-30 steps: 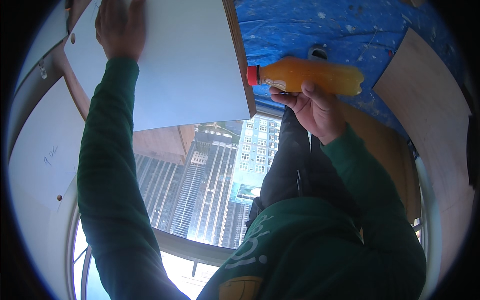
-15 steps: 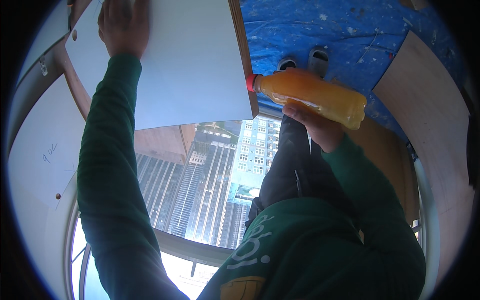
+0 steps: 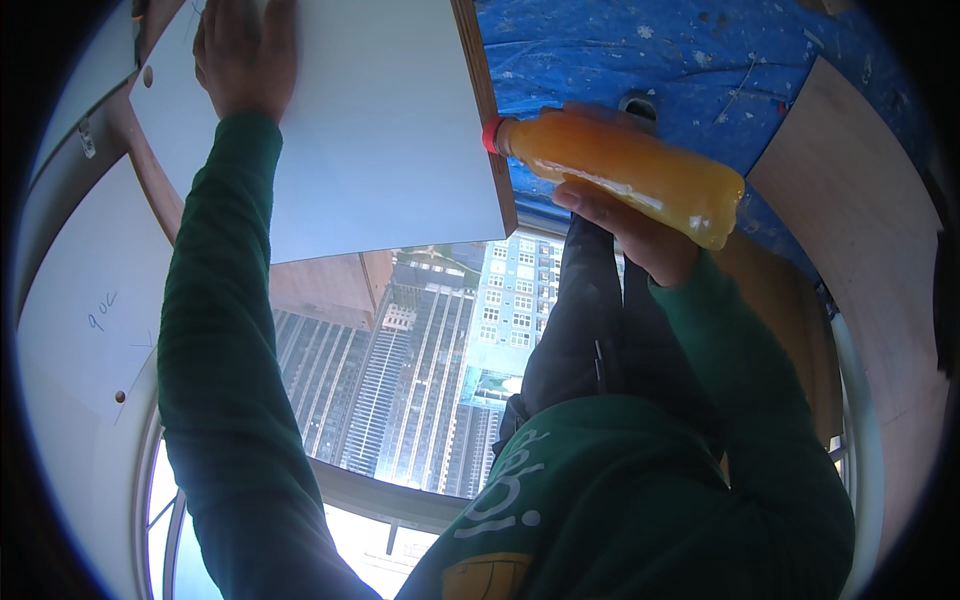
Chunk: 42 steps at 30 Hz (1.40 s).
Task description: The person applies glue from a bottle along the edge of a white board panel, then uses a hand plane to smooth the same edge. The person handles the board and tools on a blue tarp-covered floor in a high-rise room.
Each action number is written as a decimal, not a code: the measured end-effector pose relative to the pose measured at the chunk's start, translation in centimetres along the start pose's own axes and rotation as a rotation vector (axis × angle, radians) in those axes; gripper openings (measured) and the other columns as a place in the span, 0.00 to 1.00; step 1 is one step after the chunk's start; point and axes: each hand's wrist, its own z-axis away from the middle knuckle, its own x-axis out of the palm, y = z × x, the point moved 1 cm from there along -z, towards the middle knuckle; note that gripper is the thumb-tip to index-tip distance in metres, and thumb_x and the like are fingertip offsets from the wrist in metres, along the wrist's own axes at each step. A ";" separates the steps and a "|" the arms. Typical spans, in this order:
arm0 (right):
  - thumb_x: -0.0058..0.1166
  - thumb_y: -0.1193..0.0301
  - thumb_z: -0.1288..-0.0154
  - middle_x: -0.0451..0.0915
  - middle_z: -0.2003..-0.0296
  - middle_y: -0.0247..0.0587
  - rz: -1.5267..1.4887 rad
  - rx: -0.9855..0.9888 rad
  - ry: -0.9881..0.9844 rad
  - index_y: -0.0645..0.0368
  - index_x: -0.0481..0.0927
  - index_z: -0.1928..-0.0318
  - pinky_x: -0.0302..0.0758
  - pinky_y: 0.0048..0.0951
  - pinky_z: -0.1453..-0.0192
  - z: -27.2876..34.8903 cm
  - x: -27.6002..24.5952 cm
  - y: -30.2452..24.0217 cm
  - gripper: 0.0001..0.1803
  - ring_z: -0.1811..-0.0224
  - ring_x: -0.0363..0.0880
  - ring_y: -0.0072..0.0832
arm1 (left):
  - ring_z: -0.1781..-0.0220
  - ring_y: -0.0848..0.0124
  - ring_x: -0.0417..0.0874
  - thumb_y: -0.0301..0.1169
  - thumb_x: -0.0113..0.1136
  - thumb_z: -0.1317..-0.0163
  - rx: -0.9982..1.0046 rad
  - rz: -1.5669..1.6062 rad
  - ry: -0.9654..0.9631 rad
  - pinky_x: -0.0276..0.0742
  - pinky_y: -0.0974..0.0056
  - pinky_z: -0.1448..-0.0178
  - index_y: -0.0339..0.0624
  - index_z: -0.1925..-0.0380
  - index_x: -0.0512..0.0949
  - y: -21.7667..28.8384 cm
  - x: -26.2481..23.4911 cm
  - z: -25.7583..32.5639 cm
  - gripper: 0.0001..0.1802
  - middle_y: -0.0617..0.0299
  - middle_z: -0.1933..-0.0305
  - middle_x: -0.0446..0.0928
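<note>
My right hand (image 3: 640, 235) has its grip closed around the orange bottle (image 3: 625, 170), which lies tilted, red cap (image 3: 491, 134) touching the right edge of the white panel (image 3: 370, 130). My left hand (image 3: 245, 55) rests flat and open on the panel's far left (holding nothing). I judge it best to keep the bottle steady and the panel pressed still.

A clear plastic bottle (image 3: 625, 172) of orange drink with a red cap lies nearly on its side at the right, cap pointing left and touching the edge of a white panel (image 3: 380, 130). The panel, flat and brown-edged, fills the far left.
</note>
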 end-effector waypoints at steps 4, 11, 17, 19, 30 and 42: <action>0.76 0.71 0.39 0.81 0.41 0.43 -0.026 -0.049 0.014 0.56 0.74 0.33 0.83 0.37 0.35 -2.1 -0.1 -0.9 0.35 0.37 0.81 0.33 | 0.19 0.47 0.60 0.64 0.48 0.30 -0.008 0.000 -0.003 0.55 0.45 0.18 0.47 0.26 0.70 0.0 0.0 -0.1 0.42 0.46 0.21 0.64; 0.73 0.74 0.37 0.81 0.42 0.43 -0.012 -0.049 -0.011 0.57 0.73 0.32 0.85 0.35 0.37 -0.1 0.1 -0.3 0.34 0.38 0.82 0.33 | 0.19 0.47 0.60 0.64 0.48 0.30 -0.056 0.015 -0.020 0.55 0.44 0.18 0.48 0.26 0.69 0.6 -0.3 0.0 0.42 0.47 0.20 0.63; 0.75 0.71 0.37 0.82 0.42 0.42 -0.022 -0.097 0.013 0.57 0.75 0.33 0.85 0.34 0.38 -2.5 0.1 -0.7 0.33 0.41 0.84 0.32 | 0.19 0.48 0.60 0.64 0.48 0.29 -0.030 -0.012 -0.024 0.54 0.45 0.18 0.48 0.25 0.69 0.0 -0.2 -0.1 0.42 0.48 0.20 0.63; 0.74 0.70 0.37 0.83 0.43 0.42 -0.056 -0.045 0.022 0.57 0.76 0.34 0.85 0.33 0.39 -1.0 0.4 -0.6 0.32 0.42 0.84 0.31 | 0.19 0.47 0.60 0.64 0.48 0.29 -0.015 -0.026 -0.022 0.54 0.45 0.18 0.48 0.25 0.69 -0.4 -0.1 -0.1 0.42 0.47 0.20 0.63; 0.73 0.72 0.36 0.81 0.40 0.40 -0.147 0.057 -0.009 0.60 0.75 0.33 0.79 0.32 0.35 -1.9 -0.1 -0.2 0.32 0.38 0.80 0.30 | 0.19 0.47 0.60 0.64 0.48 0.29 -0.038 -0.012 -0.033 0.55 0.44 0.18 0.48 0.25 0.69 -0.3 -0.2 -0.2 0.42 0.48 0.20 0.63; 0.70 0.70 0.34 0.84 0.46 0.41 -0.126 0.027 0.012 0.62 0.81 0.40 0.81 0.30 0.41 -2.4 -0.6 -1.7 0.23 0.46 0.84 0.28 | 0.19 0.46 0.60 0.65 0.49 0.30 -0.051 0.006 -0.034 0.56 0.43 0.19 0.48 0.26 0.69 0.2 -0.3 0.0 0.43 0.47 0.20 0.63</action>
